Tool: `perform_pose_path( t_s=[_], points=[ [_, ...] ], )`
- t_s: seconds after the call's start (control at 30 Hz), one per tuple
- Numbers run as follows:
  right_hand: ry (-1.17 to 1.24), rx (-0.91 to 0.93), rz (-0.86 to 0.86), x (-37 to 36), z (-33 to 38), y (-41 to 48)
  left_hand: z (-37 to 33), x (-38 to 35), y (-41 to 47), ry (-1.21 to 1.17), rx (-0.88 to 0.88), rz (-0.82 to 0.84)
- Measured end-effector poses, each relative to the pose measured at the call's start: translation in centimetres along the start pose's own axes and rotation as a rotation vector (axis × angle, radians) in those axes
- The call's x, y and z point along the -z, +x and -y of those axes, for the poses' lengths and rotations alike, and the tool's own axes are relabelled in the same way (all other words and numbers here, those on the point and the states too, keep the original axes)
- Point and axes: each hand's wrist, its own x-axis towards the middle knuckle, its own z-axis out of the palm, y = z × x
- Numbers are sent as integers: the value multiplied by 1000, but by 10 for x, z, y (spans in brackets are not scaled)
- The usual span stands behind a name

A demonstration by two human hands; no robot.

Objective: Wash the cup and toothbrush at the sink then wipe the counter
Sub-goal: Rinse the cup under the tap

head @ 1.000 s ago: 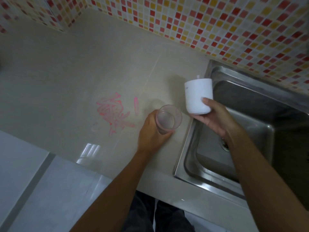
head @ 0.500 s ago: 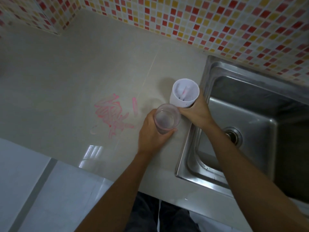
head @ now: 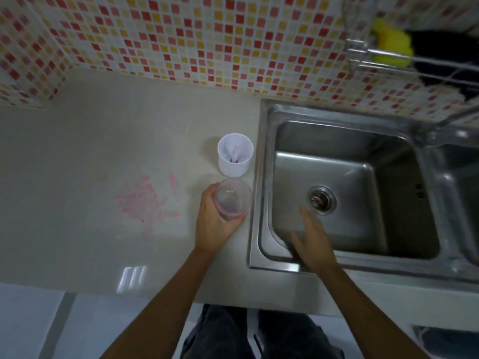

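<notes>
Clear cup (head: 232, 200) is grasped by the left hand (head: 215, 224) on the counter (head: 103, 156), just beside the sink (head: 261, 193) rim; right hand (head: 312, 244) is held slack and empty over the basin, somewhat blurred; white holder (head: 235, 165) is stood upright behind the cup, a toothbrush (head: 235, 153) seen inside; pink smear (head: 149, 200) is left unwiped. Washing is judged barely begun; next, the cup must be carried over the basin, water found.

Right hand (head: 311, 244) off the white holder (head: 235, 155), now over the sink (head: 261, 177), fingers spread
</notes>
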Motion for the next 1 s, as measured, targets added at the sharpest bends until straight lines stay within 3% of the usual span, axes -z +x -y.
perform_pose_path(
  t_s=[0.2,0.4,0.6,0.8,1.0],
  points=[
    [-221,-151,-12,34,-74,-19,-38,-55,-6,132,-167,324],
    [-462,-213,71,77,-121,-10,-50,-128,-2,557,-347,513],
    [-514,-190,110,84,-142,-5,-63,-159,0,1060,-676,480],
    [-490,-197,139,80,-149,-3,-76,-179,6,1356,-857,568],
    [-478,-202,158,83,-149,-4,-80,-192,12,1481,-987,448]
  ],
)
